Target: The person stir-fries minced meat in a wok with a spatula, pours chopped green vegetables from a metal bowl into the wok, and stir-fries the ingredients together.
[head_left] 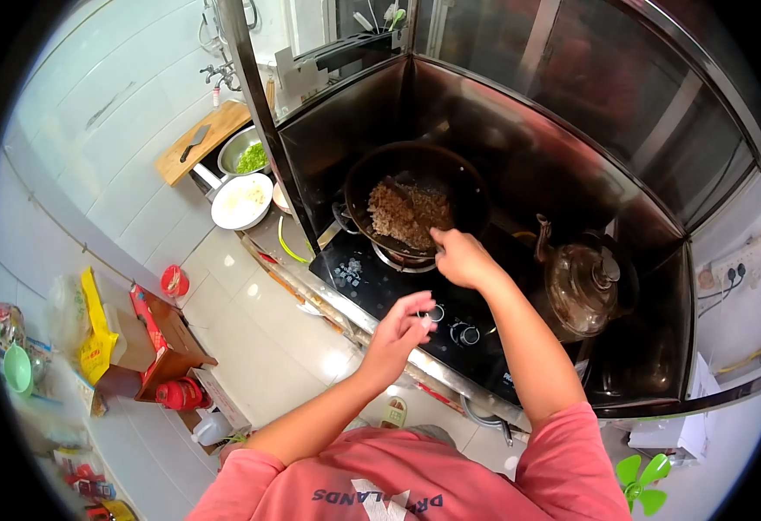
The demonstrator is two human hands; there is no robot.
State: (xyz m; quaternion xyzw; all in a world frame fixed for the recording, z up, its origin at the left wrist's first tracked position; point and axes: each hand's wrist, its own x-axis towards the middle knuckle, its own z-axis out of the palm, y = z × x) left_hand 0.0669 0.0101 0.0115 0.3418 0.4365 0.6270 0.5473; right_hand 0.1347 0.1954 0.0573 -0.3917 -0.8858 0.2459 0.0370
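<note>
A dark wok (470, 187) sits on the near burner of the black gas stove (372, 282), with brown minced food (406, 213) heaped in it. My right hand (463, 258) is at the wok's near edge, its fingers curled in a closed grip. What it holds is mostly hidden by the hand and dark against the wok. My left hand (405, 328) is raised over the stove's front edge near a knob (435, 313), fingers loosely curved and apart, holding nothing visible.
A glass-lidded metal kettle (580, 291) stands right of the wok. Left are a white pan (241, 201), a bowl of chopped greens (251, 157) and a knife (194, 143) on a cutting board (172, 165). A metal frame post (263, 104) rises beside the stove.
</note>
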